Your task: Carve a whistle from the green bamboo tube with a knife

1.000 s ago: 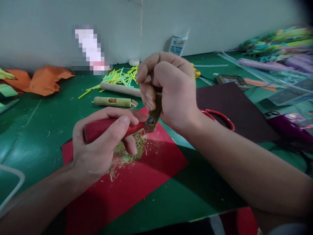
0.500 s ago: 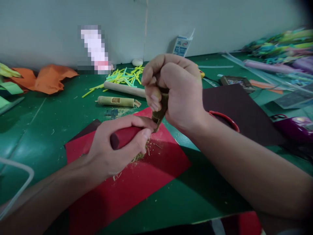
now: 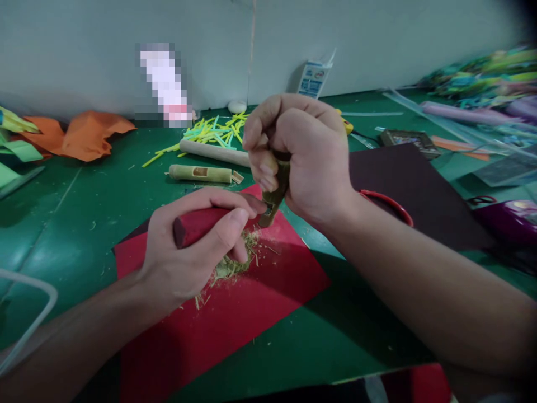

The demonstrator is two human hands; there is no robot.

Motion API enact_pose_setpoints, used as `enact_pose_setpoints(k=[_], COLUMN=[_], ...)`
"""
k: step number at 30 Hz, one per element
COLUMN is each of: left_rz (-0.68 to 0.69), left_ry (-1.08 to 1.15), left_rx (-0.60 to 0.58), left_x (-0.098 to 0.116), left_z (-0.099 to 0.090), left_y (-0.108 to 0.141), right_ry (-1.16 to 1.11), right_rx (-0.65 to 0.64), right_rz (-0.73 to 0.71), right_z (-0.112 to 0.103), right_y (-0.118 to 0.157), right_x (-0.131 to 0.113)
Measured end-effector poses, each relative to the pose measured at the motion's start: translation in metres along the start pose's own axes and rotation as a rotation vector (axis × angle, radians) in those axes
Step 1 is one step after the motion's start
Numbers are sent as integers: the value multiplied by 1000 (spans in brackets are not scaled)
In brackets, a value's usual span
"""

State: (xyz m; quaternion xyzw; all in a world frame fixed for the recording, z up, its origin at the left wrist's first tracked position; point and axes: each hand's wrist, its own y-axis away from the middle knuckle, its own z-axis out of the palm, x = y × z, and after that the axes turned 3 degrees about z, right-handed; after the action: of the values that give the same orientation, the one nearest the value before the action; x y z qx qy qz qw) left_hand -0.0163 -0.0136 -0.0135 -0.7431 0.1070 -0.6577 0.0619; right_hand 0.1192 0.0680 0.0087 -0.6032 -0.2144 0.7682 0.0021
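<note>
My left hand (image 3: 197, 240) is closed round the thick dark-red handle (image 3: 203, 224) of a carving tool, whose tip is hardly visible at the bamboo. My right hand (image 3: 304, 151) grips a short bamboo tube (image 3: 276, 196), held tilted with its lower end downward. A small cut opening shows near that lower end, where my left fingertips come close. Beneath the hands, a heap of bamboo shavings (image 3: 235, 266) lies on a red sheet (image 3: 277, 291). Behind them rests another bamboo tube (image 3: 218, 174) with a rectangular notch cut in its side.
Beyond the notched tube are a pale rod (image 3: 213, 151) and yellow and green strips (image 3: 218, 129). Orange paper (image 3: 86, 134) lies at left. On the right are a dark sheet (image 3: 403, 190), a red curved object (image 3: 390, 204) and a purple item (image 3: 509, 221). A carton (image 3: 314, 78) leans on the wall.
My left hand has drawn back slightly to the left and up with the carving tool, uncovering the opening in the bamboo and more shavings. My right hand has barely moved.
</note>
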Motion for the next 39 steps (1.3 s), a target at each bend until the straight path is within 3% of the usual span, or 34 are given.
enact_pose_setpoints(k=[4, 6, 10, 15, 18, 24, 34, 39], left_rz=[-113, -104, 124, 338, 387, 390, 434, 589], left_ry=[-151, -227, -410, -560, -593, -530, -349, -458], left_rx=[-47, -120, -323, -464, -460, -279, -390, -468], left_x=[5, 11, 23, 21, 19, 23, 8, 6], left_z=[1, 0, -6, -8, -11, -28, -36, -32], left_y=[-3, -8, -17, -17, -15, -21, -27, -26], right_ry=[-39, -76, -103, -111, -104, -33, -140, -127], right_rx=[-6, -36, -60, -111, -115, -113, -135, -139], right_rz=[-11, -31, -26, -15, -13, 23, -13, -37], right_z=[0, 0, 1, -1, -2, -4, -4, -4], right_y=[0, -1, 0, -1, -1, -1, -1, -1], right_x=[1, 1, 0, 0, 0, -2, 1, 2])
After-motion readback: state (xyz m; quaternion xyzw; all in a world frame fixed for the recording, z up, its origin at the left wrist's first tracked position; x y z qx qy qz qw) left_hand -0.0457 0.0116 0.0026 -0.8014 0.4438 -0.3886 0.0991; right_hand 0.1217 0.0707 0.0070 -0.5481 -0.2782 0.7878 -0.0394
